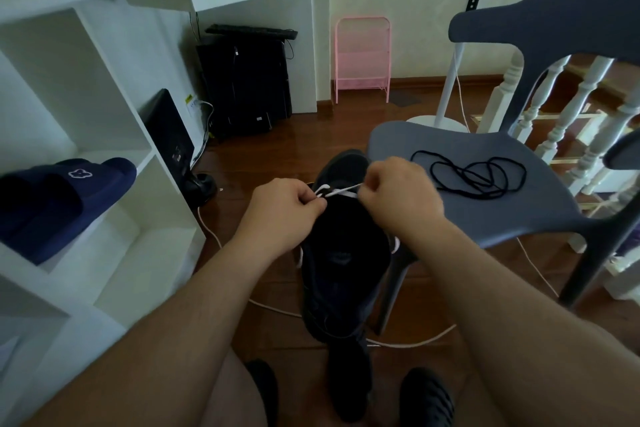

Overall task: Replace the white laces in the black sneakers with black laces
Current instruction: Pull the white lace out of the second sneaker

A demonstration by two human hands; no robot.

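Observation:
A black sneaker (343, 253) stands in front of me, toe pointing away, between my two forearms. A white lace (341, 191) runs across its upper part. My left hand (287, 208) pinches one stretch of that lace. My right hand (398, 191) pinches the other end, and the lace is pulled taut between them. More white lace shows at the shoe's right side (395, 246). A tangle of black laces (478, 177) lies on the seat of the grey chair (519, 218) to the right of my hands. The second sneaker is not clearly seen.
A white shelf unit (104, 184) stands at the left with a navy slipper (62, 201) on it. A white cable (277, 312) snakes over the wooden floor. A fan stand (450, 80), white stair railing (571, 114), pink rack (362, 55) and computer tower (246, 80) stand farther back.

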